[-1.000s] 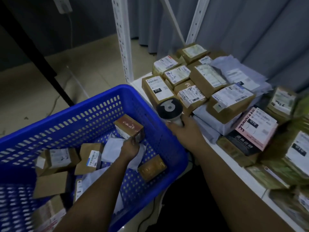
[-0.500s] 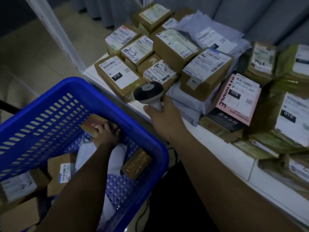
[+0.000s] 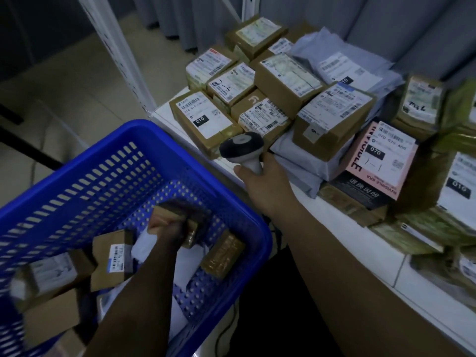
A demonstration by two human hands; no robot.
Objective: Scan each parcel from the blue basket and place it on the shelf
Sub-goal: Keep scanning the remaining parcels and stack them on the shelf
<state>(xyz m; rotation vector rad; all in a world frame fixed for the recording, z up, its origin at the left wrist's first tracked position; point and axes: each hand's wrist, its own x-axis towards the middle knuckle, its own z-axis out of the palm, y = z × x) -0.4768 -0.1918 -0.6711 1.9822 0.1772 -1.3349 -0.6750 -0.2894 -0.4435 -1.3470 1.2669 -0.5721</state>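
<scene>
Shelf (image 3: 360, 229) parcels bore printed labels: a brown box (image 3: 204, 122) at 12 o'clock carried a black tag reading "010"; its neighbour (image 3: 231, 83) showed handwritten "2-3"; a pink box (image 3: 381, 161) at 2 o'clock read "070" and "INVISIBLE BRA", with Chinese characters on its black end. The right hand (image 3: 265, 186) grasped the handle of a white scanner (image 3: 242, 150), dark-headed, at the shelf edge. The left hand (image 3: 167, 226), at 7 o'clock inside the blue basket (image 3: 108, 161), gripped a small brown parcel (image 3: 177, 215), blurred, its writing illegible. A tape-wrapped parcel (image 3: 222, 253) lay just beside it.
</scene>
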